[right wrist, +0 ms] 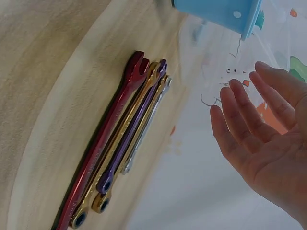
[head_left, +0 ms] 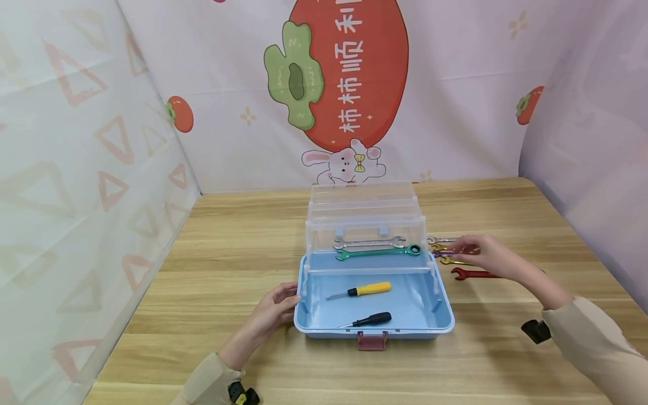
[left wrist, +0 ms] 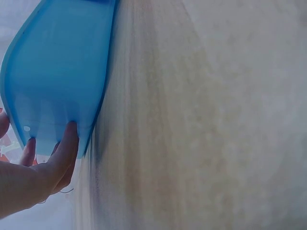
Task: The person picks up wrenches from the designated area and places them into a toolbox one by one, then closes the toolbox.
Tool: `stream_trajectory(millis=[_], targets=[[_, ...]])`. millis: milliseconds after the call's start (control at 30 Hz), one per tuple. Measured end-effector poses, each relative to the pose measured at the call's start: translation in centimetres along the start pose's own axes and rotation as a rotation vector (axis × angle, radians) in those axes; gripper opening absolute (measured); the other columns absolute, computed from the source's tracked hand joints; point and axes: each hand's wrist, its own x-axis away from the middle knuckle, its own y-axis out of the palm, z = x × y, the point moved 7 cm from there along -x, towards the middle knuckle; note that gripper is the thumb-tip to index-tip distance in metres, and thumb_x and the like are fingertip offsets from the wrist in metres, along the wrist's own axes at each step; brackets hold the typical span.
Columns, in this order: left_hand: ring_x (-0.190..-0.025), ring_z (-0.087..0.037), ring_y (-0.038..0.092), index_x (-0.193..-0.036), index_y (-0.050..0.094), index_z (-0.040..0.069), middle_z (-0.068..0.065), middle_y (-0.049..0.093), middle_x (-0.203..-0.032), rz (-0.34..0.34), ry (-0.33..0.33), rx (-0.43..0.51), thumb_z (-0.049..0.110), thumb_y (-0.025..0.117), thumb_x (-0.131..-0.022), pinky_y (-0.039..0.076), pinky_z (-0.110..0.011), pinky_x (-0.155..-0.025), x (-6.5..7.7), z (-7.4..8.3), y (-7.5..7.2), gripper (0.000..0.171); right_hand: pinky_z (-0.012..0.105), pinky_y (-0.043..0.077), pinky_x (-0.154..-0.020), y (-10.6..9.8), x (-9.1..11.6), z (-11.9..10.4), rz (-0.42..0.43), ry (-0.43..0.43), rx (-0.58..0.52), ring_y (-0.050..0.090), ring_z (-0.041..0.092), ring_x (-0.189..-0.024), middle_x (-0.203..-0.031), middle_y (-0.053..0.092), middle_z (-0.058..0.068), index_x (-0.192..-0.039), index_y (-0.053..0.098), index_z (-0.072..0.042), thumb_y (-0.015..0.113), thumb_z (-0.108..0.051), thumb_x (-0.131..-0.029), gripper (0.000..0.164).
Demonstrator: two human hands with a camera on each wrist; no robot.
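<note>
A light blue toolbox (head_left: 304,323) stands open in the middle of the table. My left hand (head_left: 275,312) holds its left side, thumb at the rim and fingertips against the outer wall (left wrist: 53,67). Inside lie a yellow-handled screwdriver (head_left: 372,288) and a black-handled screwdriver (head_left: 374,319). Behind them, a green wrench (head_left: 377,252) and a silver wrench (head_left: 369,243) show at the translucent tray. My right hand (head_left: 481,253) hovers over several wrenches right of the box, its fingers loose and holding nothing. Among these are a red wrench (right wrist: 108,129) and a purple wrench (right wrist: 132,129).
The toolbox's clear lid (head_left: 361,194) is raised at the back. A brown-red latch (head_left: 372,341) hangs at its front. Gold wrenches and a silver wrench (right wrist: 147,125) lie side by side with the red one. A printed cloth (head_left: 228,73) rises behind the wooden table (head_left: 228,236).
</note>
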Motion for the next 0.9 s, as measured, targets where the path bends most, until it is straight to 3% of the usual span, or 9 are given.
stream_trajectory(millis=[200, 467, 700, 900], targets=[[-0.100, -0.019, 0.052, -0.127, 0.035, -0.007, -0.023, 0.041, -0.126, 0.002, 0.003, -0.003, 0.018, 0.056, -0.086, 0.046, -0.037, -0.083, 0.0, -0.1, -0.1, 0.052, 0.023, 0.049, -0.063, 0.1, 0.9, 1.3, -0.015, 0.031, 0.016, 0.051, 0.002, -0.073, -0.085, 0.062, 0.008, -0.093, 0.063, 0.006, 0.062, -0.003, -0.080, 0.016], [-0.099, -0.018, 0.053, -0.127, 0.036, -0.007, -0.023, 0.042, -0.125, 0.007, 0.005, 0.001, 0.018, 0.056, -0.086, 0.046, -0.037, -0.082, 0.0, -0.1, -0.1, 0.052, 0.024, 0.048, -0.059, 0.2, 2.1, 2.1, 0.015, -0.015, 0.064, 0.052, -0.001, -0.069, -0.082, 0.063, 0.007, -0.090, 0.064, 0.005, 0.062, 0.002, -0.077, 0.013], [-0.098, -0.018, 0.053, -0.127, 0.035, -0.008, -0.024, 0.042, -0.124, -0.002, 0.020, -0.005, 0.019, 0.056, -0.086, 0.047, -0.036, -0.081, 0.0, -0.1, 0.0, 0.053, 0.024, 0.047, -0.060, 0.4, 2.8, 3.6, -0.034, 0.121, 0.111, 0.052, 0.004, -0.070, -0.080, 0.061, 0.001, -0.094, 0.064, 0.003, 0.064, -0.007, -0.079, 0.018], [-0.099, -0.018, 0.052, -0.127, 0.036, -0.006, -0.022, 0.042, -0.125, 0.006, 0.009, -0.004, 0.020, 0.057, -0.086, 0.046, -0.037, -0.083, 0.0, -0.1, -0.1, 0.053, 0.023, 0.046, -0.058, 0.6, 3.1, 4.3, -0.050, 0.133, 0.123, 0.052, 0.005, -0.068, -0.078, 0.061, 0.001, -0.092, 0.064, 0.004, 0.064, -0.003, -0.076, 0.018]])
